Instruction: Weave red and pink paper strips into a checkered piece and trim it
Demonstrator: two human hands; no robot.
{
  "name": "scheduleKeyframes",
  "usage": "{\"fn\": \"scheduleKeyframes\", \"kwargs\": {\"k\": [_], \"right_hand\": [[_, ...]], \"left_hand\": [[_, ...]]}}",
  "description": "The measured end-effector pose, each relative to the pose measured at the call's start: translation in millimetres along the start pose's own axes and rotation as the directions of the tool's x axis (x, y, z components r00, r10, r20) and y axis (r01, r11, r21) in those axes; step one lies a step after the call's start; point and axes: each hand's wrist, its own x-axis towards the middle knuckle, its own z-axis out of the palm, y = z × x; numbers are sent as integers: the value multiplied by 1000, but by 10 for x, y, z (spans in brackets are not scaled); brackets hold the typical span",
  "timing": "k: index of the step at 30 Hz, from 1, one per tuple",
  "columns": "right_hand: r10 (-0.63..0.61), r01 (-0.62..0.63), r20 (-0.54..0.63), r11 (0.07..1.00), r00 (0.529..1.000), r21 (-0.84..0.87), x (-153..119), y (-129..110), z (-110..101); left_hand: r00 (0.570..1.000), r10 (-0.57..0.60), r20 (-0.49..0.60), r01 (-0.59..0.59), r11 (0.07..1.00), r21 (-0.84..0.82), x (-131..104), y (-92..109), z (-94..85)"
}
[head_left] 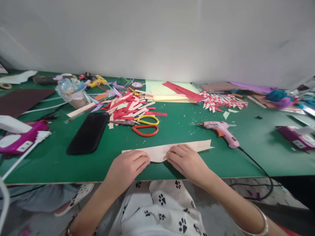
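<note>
A long strip of pale cream paper point(157, 154) lies near the table's front edge, pressed between both my hands. My left hand point(130, 164) is closed over its left part, fingers curled along the lower edge. Around the right part, my right hand point(184, 160) has its fingers bent, gripping the same edge. Ahead of them rest scissors point(145, 130) with one yellow and one red handle, beside a pile of red and cream paper strips point(130, 106). A pink glue gun point(221, 130) lies to the right, its cable hanging over the edge.
A black phone point(88, 133) lies at left, near a purple power strip point(21, 139). At the back are yellow paper sheets point(157, 91) under a red piece point(183, 91), and red-and-white woven paper point(221, 101). Another purple power strip point(295, 136) sits far right.
</note>
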Motion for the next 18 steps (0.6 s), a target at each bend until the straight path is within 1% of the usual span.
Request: {"fn": "scheduleKeyframes", "kwargs": {"k": [3, 4, 6, 8, 10, 13, 16, 18], "right_hand": [[-18, 21, 39, 998, 999, -65, 57, -10, 22], [-26, 30, 54, 997, 998, -75, 74, -4, 27], [-35, 42, 84, 995, 996, -91, 105, 16, 35], [-42, 54, 105, 992, 994, -110, 135, 37, 38], [-39, 52, 106, 992, 994, -119, 161, 50, 38], [-8, 15, 84, 996, 996, -85, 184, 57, 34], [68, -66, 39, 996, 997, -53, 172, 66, 17], [112, -111, 16, 992, 994, -52, 152, 82, 2]], "left_hand": [[1000, -25, -13, 25, 1000, -13, 16, 2, 12], [999, -50, -9, 50, 999, -11, 22, 7, 12], [989, -145, 5, 145, 989, -3, 31, 20, 5], [962, -271, 26, 271, 963, -4, 36, 32, -8], [935, -352, 45, 354, 935, -20, 37, 40, -16], [928, -369, 42, 370, 929, -11, 35, 29, -8], [930, -364, 52, 362, 931, 44, 35, -4, 6], [931, -357, 75, 354, 934, 52, 37, -31, 3]]}}
